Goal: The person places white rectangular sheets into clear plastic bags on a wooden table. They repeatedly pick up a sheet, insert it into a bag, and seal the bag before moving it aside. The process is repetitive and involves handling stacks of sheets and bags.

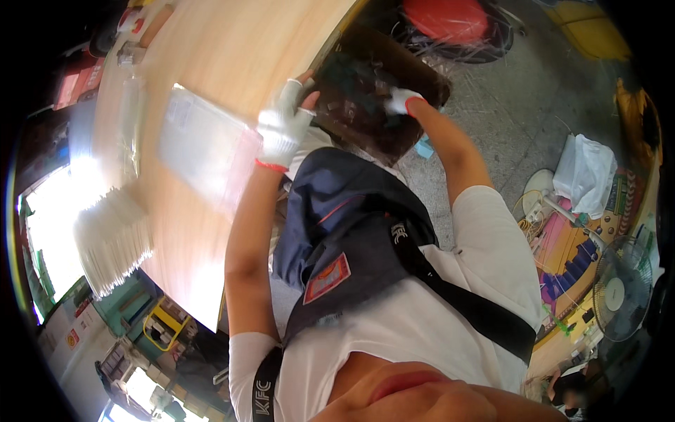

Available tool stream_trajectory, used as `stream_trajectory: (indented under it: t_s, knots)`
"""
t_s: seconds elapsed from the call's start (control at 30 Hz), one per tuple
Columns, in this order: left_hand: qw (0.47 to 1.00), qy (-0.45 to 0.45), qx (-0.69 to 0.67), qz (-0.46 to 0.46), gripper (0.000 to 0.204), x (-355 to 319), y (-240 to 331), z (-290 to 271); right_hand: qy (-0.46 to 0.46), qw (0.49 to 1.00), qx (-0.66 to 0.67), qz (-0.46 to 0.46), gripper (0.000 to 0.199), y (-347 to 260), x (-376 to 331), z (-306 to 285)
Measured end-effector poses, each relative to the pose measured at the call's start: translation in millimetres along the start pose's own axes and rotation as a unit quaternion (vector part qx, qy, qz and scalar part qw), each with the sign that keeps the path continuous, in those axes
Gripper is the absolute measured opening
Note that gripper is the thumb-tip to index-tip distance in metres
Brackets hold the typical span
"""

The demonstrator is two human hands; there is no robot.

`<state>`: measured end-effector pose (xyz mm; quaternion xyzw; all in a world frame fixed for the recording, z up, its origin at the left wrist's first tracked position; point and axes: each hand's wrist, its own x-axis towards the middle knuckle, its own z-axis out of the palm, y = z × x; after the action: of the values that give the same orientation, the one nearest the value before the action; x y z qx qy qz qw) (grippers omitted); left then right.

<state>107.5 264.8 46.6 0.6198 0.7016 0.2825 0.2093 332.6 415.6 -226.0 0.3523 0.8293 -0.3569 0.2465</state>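
My left hand (281,132), in a white glove with a red cuff and bare fingertips, is at the edge of the pale wooden table (211,53). Its thumb and finger stand apart, with nothing visible between them. Beside it on the table lie flat clear plastic bags (200,137) with a pinkish edge. My right hand (403,102), gloved the same way, reaches over a dark brown box (422,77) by the table. Motion smears its fingers, so a grip cannot be made out. The dark contents of the box are too blurred to name.
A bundle of white strips or sheets (112,243) is at the table's left edge, and clear plastic (130,123) lies farther up. A red round seat (446,17) stands beyond the box. On the right are a white plastic bag (587,176) and a fan (620,292).
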Motion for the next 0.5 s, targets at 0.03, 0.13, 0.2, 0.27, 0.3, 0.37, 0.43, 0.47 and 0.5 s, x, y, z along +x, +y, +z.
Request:
stream_trajectory:
  t_s: [0.03, 0.13, 0.2, 0.27, 0.3, 0.37, 0.43, 0.47, 0.5]
  knots:
    - [0.991, 0.011, 0.126, 0.037, 0.057, 14.4, -7.3, -4.1, -0.064, 0.986, -0.155, 0.002, 0.053, 8.5, 1.5, 8.4]
    - [0.943, 0.032, 0.323, 0.077, 0.064, 35.8, -26.2, 2.8, 0.034, 0.887, 0.453, 0.082, 0.036, -20.6, 13.6, 8.7]
    - [0.936, 0.039, 0.340, 0.086, 0.067, 46.5, -35.4, 12.1, 0.157, 0.915, 0.370, 0.036, 0.029, -43.4, 24.5, -6.8]
    - [0.944, 0.043, 0.310, 0.104, 0.069, 55.1, -37.3, 14.8, 0.129, 0.779, 0.613, 0.025, 0.014, -47.7, 64.2, -1.8]
    - [0.948, 0.046, 0.296, 0.106, 0.070, 54.6, -41.7, 14.3, 0.124, 0.720, 0.683, 0.005, 0.014, -59.7, 72.6, -7.1]
    - [0.950, 0.041, 0.293, 0.096, 0.070, 57.2, -45.1, 16.2, 0.182, 0.608, 0.772, 0.008, 0.018, -81.3, 97.1, -13.4]
    - [0.952, 0.038, 0.288, 0.098, 0.070, 60.9, -40.8, 19.3, 0.183, 0.701, 0.688, 0.035, 0.019, -95.5, 128.5, -18.8]
    - [0.953, 0.038, 0.288, 0.091, 0.069, 57.0, -41.2, 17.9, 0.139, 0.719, 0.679, 0.041, 0.019, -104.0, 132.9, -26.3]
    - [0.953, 0.037, 0.288, 0.086, 0.069, 57.5, -41.8, 18.6, 0.096, 0.735, 0.669, 0.047, 0.020, -108.8, 136.4, -35.4]
